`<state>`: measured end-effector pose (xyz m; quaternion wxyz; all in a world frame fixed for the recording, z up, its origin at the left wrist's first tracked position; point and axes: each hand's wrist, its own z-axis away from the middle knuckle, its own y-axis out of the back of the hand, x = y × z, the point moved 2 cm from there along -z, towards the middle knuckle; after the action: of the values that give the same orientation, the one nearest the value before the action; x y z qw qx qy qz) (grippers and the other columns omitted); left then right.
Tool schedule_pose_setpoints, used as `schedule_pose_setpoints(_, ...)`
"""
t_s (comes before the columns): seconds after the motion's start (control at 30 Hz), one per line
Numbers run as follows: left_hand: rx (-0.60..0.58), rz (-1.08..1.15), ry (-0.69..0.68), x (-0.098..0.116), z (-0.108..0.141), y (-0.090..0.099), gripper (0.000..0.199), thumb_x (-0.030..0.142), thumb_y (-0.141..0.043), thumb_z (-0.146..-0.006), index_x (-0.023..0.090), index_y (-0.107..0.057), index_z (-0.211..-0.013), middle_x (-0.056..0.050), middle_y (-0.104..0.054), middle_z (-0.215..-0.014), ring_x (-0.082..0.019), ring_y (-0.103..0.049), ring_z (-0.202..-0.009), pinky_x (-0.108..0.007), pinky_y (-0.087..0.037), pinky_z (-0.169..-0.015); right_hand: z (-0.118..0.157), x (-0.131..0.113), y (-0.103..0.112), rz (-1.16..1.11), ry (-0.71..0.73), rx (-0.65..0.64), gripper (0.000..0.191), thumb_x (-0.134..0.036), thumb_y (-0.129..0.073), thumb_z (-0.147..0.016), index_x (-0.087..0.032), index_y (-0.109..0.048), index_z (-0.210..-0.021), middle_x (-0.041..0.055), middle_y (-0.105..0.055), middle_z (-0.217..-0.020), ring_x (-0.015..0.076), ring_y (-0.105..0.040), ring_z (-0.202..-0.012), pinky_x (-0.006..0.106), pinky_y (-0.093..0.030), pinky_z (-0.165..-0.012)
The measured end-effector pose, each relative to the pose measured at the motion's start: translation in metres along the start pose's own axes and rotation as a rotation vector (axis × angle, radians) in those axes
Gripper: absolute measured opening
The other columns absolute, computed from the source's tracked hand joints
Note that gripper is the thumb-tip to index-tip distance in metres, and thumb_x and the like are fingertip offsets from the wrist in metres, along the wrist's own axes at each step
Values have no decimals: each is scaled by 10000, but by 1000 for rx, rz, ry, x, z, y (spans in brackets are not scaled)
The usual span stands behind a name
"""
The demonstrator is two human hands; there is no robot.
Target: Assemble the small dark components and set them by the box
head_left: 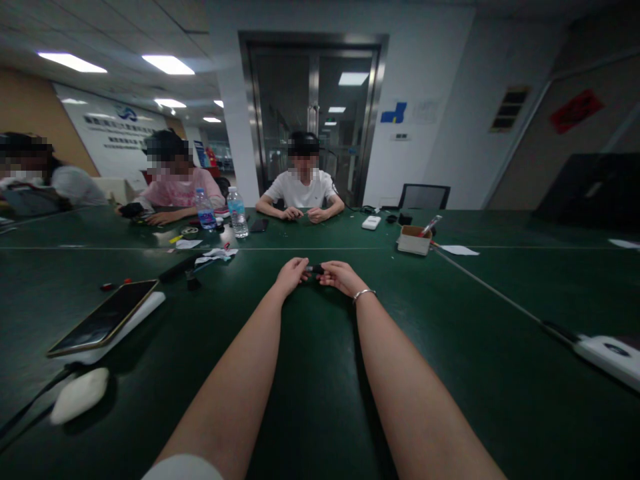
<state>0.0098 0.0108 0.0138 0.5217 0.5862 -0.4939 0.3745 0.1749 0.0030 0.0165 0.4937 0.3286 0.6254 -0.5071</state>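
Observation:
Over the green table (pixel 320 373), my two hands meet in front of me around a small black piece with a lighter, shiny end (pixel 315 269). Its exact kind is too small to make out. My left hand (pixel 293 276) pinches the lighter end between thumb and fingers. Closed on the dark end is my right hand (pixel 342 276), with a silver bracelet (pixel 364 294) on the wrist. The fingers hide part of the piece.
To the left, a phone (pixel 107 317) rests on a white block, near a pale rounded case (pixel 81 396). Two water bottles (pixel 237 213) stand farther back. A small box (pixel 414 241) and a cable (pixel 490 283) lie right. Several people sit around the table.

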Motion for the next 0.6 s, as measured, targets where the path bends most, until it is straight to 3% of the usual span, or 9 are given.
schedule_pose_setpoints(0.07,6,-20,-34,-1,-1,-1,319,401,-507,-816,142,-577,-987,-27,-589,-685,-99,-515,-547,-211,-389,-510,0,0,0,5,-2,-3,60,-130,-621,-814,-103,-567,-816,15,-579,-518,139,-648,-557,236,-571,-549)
schedule_pose_setpoints(0.17,10,0,-94,-1,-2,-1,280,348,-563,-780,149,-590,-976,-24,-590,-716,-102,-524,-599,-210,-405,-537,1,-1,-1,7,6,-14,62,-133,-623,-812,-104,-568,-809,20,-584,-525,142,-651,-568,237,-572,-550)
schedule_pose_setpoints(0.37,-9,23,-95,2,0,3,320,296,-635,-708,152,-606,-992,-13,-586,-715,-115,-538,-650,-227,-426,-583,1,-1,0,-8,2,-16,92,-147,-637,-806,-99,-560,-825,18,-572,-527,150,-655,-579,243,-568,-555)
schedule_pose_setpoints(0.6,-61,131,-113,6,3,5,337,191,-678,-625,142,-620,-954,-62,-649,-873,-161,-589,-839,-280,-460,-729,1,-1,0,-16,7,-6,35,-109,-576,-822,-124,-551,-802,-6,-541,-499,147,-650,-574,243,-567,-549)
